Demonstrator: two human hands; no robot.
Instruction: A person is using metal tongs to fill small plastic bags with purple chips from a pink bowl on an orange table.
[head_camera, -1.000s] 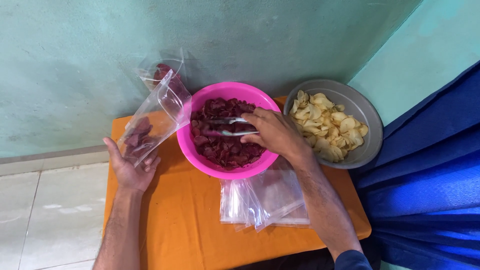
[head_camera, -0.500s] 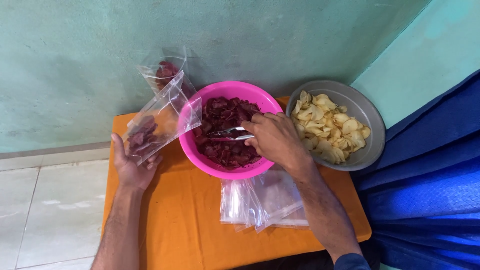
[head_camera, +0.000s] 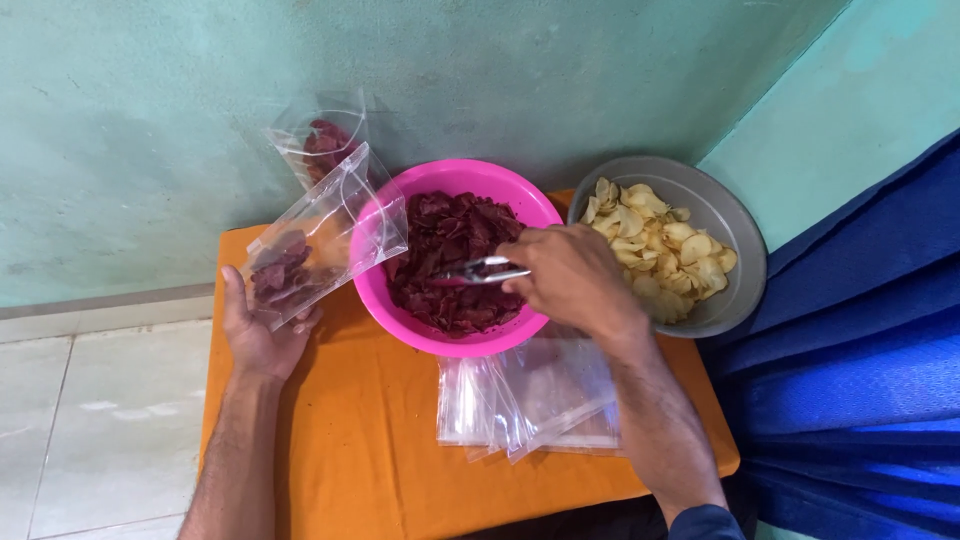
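My left hand (head_camera: 258, 332) holds a clear plastic bag (head_camera: 322, 236) with a few dark red chips in its bottom, its open mouth tilted toward the pink bowl (head_camera: 415, 332). The pink bowl is full of dark red chips (head_camera: 452, 250). My right hand (head_camera: 572, 276) grips metal tongs (head_camera: 478, 271) whose tips rest in the red chips at the bowl's middle. Both hands work over a small orange-covered table (head_camera: 370, 450).
A grey metal bowl (head_camera: 735, 262) of pale yellow chips (head_camera: 660, 248) stands right of the pink bowl. A stack of empty clear bags (head_camera: 525, 400) lies in front. A filled bag of red chips (head_camera: 322, 138) leans on the green wall. Blue fabric (head_camera: 860, 360) hangs at right.
My left hand has kept the bag beside the bowl, shifting it slightly. My right hand with the tongs has stayed in the red chips, moving a little within the bowl.
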